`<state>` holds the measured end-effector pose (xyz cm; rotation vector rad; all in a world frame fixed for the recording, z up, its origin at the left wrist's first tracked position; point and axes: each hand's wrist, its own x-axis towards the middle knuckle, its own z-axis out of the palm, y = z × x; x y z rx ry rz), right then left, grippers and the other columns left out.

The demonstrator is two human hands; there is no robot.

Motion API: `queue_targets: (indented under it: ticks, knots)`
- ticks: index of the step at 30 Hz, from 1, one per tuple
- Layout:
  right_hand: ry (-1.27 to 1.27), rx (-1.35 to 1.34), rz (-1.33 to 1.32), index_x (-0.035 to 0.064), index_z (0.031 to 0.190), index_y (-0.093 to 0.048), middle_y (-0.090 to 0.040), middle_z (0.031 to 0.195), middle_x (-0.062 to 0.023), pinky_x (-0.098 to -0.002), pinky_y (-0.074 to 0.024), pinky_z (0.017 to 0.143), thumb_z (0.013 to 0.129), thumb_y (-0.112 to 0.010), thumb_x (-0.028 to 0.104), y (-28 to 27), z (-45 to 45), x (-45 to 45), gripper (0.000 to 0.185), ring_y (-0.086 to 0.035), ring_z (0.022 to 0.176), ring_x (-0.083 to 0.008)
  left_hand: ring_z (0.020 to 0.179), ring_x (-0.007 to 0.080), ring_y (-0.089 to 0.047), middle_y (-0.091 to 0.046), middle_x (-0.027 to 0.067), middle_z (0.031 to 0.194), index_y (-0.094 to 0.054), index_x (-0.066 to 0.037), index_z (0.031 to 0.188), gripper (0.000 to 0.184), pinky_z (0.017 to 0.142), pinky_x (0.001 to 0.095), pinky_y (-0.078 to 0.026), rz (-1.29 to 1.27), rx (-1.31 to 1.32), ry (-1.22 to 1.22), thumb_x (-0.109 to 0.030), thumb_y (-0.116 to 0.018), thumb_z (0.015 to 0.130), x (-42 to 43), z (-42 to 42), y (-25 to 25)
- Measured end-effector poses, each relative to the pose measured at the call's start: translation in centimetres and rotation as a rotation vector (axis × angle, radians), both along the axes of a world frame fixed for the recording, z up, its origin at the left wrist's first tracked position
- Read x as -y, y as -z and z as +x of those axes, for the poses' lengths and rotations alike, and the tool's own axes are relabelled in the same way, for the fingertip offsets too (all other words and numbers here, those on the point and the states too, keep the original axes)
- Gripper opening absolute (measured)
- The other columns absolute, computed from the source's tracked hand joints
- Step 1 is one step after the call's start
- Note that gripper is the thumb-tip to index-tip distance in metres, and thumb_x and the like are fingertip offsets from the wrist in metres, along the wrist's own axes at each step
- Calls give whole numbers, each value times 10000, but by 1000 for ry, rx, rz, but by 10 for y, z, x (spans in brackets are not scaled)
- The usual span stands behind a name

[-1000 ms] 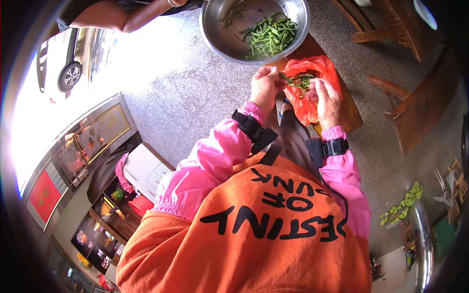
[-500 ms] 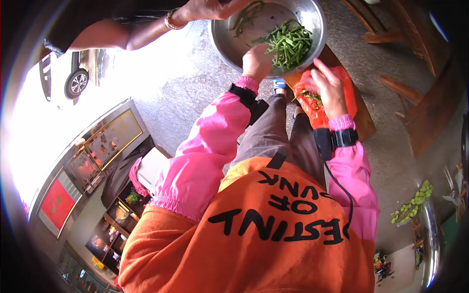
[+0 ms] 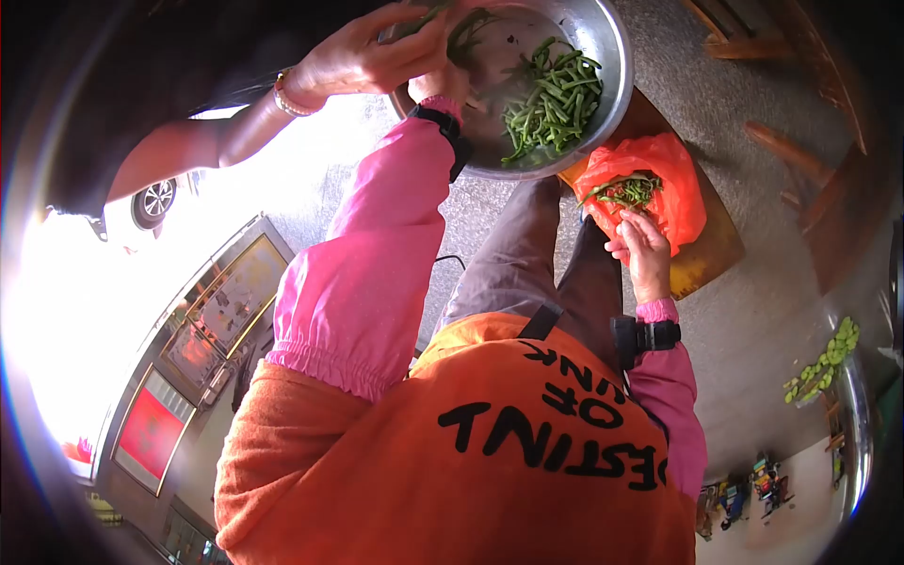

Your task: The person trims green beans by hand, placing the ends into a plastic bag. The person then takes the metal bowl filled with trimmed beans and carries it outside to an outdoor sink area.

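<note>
Left hand: we see our left hand (image 3: 439,85) at the near-left side of the metal bowl (image 3: 614,89), close by the co-worker's hand (image 3: 372,58), which overlaps it in view. Its fingers are hidden, so we cannot tell whether it grasps anything.

Beyond and to the right of this hand, the cut green pods (image 3: 554,102) lie heaped inside the bowl; a few longer green strands (image 3: 468,38) lie just past the hand, toward the bowl's left side. The co-worker's hand holds something green and wears a beaded bracelet (image 3: 287,100) at the wrist.

Right hand: we note our right hand (image 3: 644,247) at the near edge of the open red plastic bag (image 3: 689,193), fingers loosely bent; we cannot tell whether a small piece sits between them. Just beyond its fingertips, green scraps (image 3: 633,191) lie in the bag. The bag rests on a wooden surface (image 3: 718,250), which extends right of this hand.
</note>
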<state>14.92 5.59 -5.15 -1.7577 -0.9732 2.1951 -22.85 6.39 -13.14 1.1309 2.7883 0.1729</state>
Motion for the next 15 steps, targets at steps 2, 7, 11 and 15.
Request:
queue_targets:
  ticks: [2,7,11,15]
  knots:
    - [7,6,-11,-20,1096,-544,-620,888,-60,-191,-456,504,875,-545,189,-1,-2,3,304,-596,585,-103,886,362,-600,-631,183,915,-628,-113,1001,342,799,422,-474,-82,26,17,-227,-573,683,-4,-4,-3]
    - [-21,-61,4,-10,1109,-543,-617,859,-48,-191,-459,535,878,-540,176,-11,-16,-5,296,-598,612,-95,864,337,-617,-639,178,878,-649,-47,924,287,759,408,-492,-202,10,-18,-213,-552,710,0,-12,-21]
    - [-77,-80,8,-11,1108,-544,-619,914,-58,-181,-434,516,877,-535,196,-17,-21,-12,310,-570,582,-81,714,263,-627,-615,180,819,-588,24,943,248,590,400,-502,-547,-89,291,-54,-583,708,11,-17,-37]
    - [-157,-129,18,2,1056,-571,-617,881,-36,-189,-435,524,879,-533,215,-31,-31,-18,280,-566,579,-79,558,125,-529,-556,49,683,-558,-24,802,49,472,269,-453,551,1259,-832,-24,-602,781,28,37,-83]
